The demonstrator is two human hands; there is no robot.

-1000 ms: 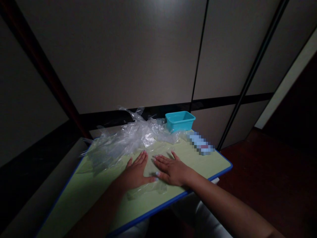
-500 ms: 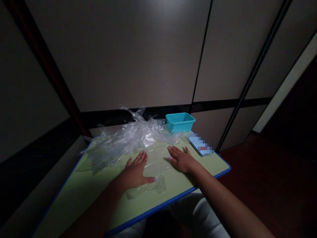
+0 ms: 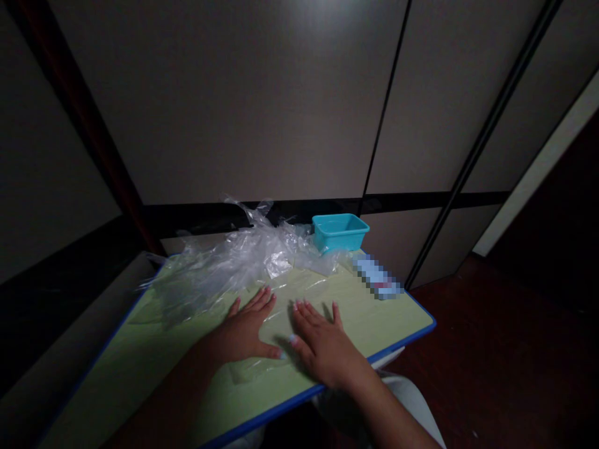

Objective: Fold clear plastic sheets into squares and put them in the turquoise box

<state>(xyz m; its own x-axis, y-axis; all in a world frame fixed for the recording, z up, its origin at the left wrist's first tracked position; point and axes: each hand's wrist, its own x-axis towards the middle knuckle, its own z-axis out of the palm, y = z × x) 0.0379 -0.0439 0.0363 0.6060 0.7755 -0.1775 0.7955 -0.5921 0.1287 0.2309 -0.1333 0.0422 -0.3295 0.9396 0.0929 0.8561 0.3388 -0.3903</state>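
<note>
Left hand [image 3: 243, 333] and right hand [image 3: 322, 346] are both spread palm down, the fingers stretched forward and the thumbs turned in toward each other with a small gap between them. Neither is pinching anything. Beneath and between them a thin, see-through plastic film [image 3: 279, 321] lies laid out over the near middle part of the pale green surface [image 3: 384, 324], its faint creases catching the light in front of the fingers and its lower portion showing below the left thumb. The left hand rests on the film; dark shadow lies beside the right thumb, and I cannot tell how firmly that palm is pressed down. Just beyond the fingertips, a loose heap of crumpled clear plastic [image 3: 234, 259] spreads along the far side and over the left part of the surface, some wisps poking up at the back. At the right end of this heap stands a turquoise bin [image 3: 340, 240], upright, with plastic bunched against its front. Nearer the right edge lies a flat, pale blue item [image 3: 378, 277], blurred into blocks. Blue trim [image 3: 309, 393] borders the surface, and behind it rise large greyish panels [image 3: 262, 112] divided by dark strips
</note>
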